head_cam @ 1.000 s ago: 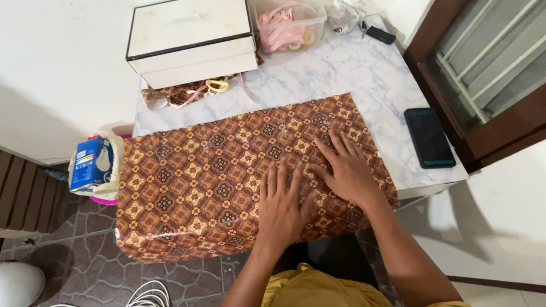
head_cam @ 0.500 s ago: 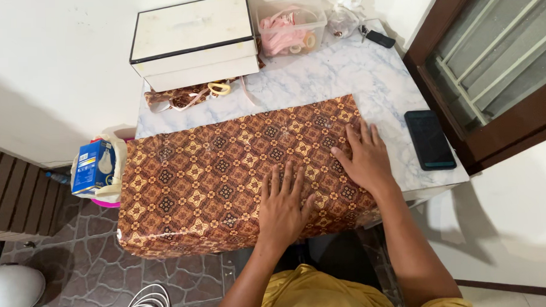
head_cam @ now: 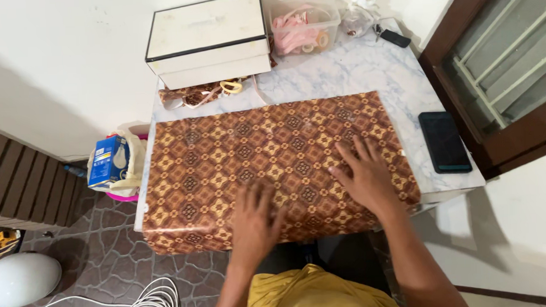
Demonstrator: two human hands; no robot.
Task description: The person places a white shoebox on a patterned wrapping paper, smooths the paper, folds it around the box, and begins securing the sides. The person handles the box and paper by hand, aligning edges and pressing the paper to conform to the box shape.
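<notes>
A: Biggest thing first?
B: The marble table [head_cam: 367,71], with the brown patterned wrapping paper [head_cam: 249,154] spread over its near half.
A: And the hands?
B: The right hand [head_cam: 366,175] lies flat on the paper at four o'clock, fingers spread. The left hand [head_cam: 256,219] presses at six o'clock, blurred, fingers loosely apart.
A: Smaller items?
B: A white box [head_cam: 208,38] at twelve o'clock, a black phone [head_cam: 445,142] at three.

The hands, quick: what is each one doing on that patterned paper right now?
Left hand: open, flat on the brown patterned wrapping paper, holding nothing.
Right hand: open, fingers spread, pressing the same paper.
</notes>
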